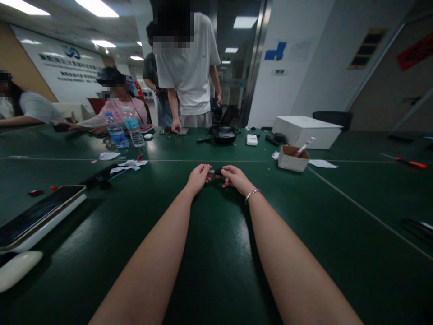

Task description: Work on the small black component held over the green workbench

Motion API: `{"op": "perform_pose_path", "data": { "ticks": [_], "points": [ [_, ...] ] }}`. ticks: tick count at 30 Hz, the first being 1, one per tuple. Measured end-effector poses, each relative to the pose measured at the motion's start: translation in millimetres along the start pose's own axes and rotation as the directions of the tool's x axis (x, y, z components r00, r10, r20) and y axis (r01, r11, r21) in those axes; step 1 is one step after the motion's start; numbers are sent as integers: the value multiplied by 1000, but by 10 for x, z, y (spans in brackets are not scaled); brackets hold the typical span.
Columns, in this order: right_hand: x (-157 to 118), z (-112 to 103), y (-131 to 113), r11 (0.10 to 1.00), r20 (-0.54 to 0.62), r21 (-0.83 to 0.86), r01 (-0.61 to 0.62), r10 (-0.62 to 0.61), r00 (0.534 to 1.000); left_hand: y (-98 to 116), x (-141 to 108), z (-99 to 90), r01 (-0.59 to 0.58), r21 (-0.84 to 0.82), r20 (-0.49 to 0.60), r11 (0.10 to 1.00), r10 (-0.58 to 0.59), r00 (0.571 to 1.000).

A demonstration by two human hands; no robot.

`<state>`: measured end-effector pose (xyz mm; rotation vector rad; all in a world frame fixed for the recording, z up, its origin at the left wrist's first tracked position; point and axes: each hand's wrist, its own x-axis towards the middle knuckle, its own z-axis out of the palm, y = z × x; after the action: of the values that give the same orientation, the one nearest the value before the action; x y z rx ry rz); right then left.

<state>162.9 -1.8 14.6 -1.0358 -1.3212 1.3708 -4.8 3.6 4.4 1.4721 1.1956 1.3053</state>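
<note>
We pinch a small black-and-silver piece [218, 171] between our left fingers [204, 170] and right fingers [229, 170], which hide its ends; details blur.

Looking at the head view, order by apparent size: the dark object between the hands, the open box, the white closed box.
1. White closed box, though farthest back
2. Open box
3. Dark object, by its visible part; fingers hide some
</note>
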Motion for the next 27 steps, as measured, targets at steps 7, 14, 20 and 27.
{"op": "perform_pose_path", "data": {
  "ticks": [7,14,20,27],
  "points": [
    [-1,9,-5,1000,-1,-9,4,-4,1000,18,-12,14,19,-17,10,1000,-19,1000],
    [-8,16,-17,1000,1,-18,8,-8,1000,41,-31,0,-31,6,21,1000,31,999],
    [4,7,1,1000,15,-1,3,-3,1000,21,-26,3,-57,22,14,998,57,998],
    [25,-4,22,1000,17,-15,17,-17,1000,-11,-3,9,-52,17,19,999,52,998]
  ]
}}
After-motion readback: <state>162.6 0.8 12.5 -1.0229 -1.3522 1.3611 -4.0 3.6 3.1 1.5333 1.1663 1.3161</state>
